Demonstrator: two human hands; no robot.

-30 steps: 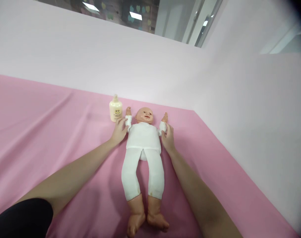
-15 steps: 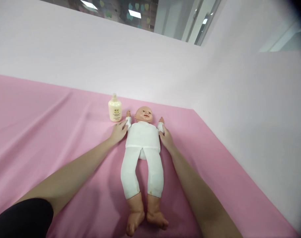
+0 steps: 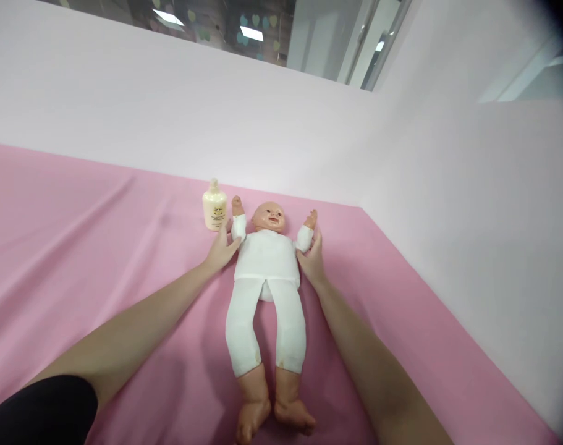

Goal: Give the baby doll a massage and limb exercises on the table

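A baby doll [image 3: 267, 256] with a white cloth body lies face up, its bare feet toward me. My left hand [image 3: 222, 249] is closed around the doll's arm on the left side [image 3: 238, 227], thumb on the near side and fingers behind. On the other side, my right hand [image 3: 313, 258] grips the doll's other arm [image 3: 304, 238] in the same way. Both doll arms are bent upward beside the head, with the doll's hands showing above my grip. Just beyond my left hand stands a cream-coloured bottle [image 3: 215, 210] with a dark printed label.
A pink sheet [image 3: 100, 259] with some creases covers the surface under the doll. White walls [image 3: 170, 111] rise at the back and along the right. Above the back wall is a window [image 3: 262, 31] with lights and heart shapes showing.
Both doll arms have come up higher beside the head, with my hands around them. My fingers have shifted to behind the arms. The bottle and the doll's body stay in place.
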